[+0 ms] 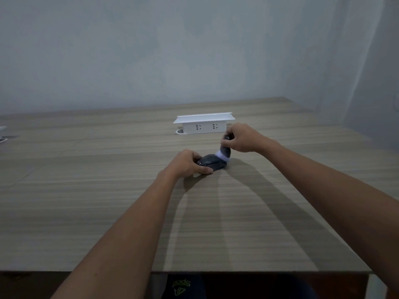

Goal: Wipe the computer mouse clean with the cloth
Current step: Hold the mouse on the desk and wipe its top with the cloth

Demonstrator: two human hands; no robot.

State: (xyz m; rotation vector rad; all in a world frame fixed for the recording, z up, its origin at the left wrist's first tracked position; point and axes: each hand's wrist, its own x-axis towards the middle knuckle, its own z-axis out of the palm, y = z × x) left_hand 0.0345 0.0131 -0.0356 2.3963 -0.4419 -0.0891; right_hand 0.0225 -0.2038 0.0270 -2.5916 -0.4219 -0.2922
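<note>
A dark grey computer mouse (212,164) lies on the wooden table (108,190), a little past the middle. My left hand (187,163) grips its near left side and holds it against the tabletop. My right hand (241,138) hovers just above and behind the mouse's right end, fingers pinched on a small dark cloth (225,152) with a pale patch. The cloth hangs down from those fingers and touches the far right end of the mouse. Part of the cloth is hidden inside my right hand.
A white pop-up socket box (204,125) stands on the table right behind my right hand. Some pale objects (2,134) peek in at the far left edge. A grey wall backs the table, whose near edge runs along the bottom.
</note>
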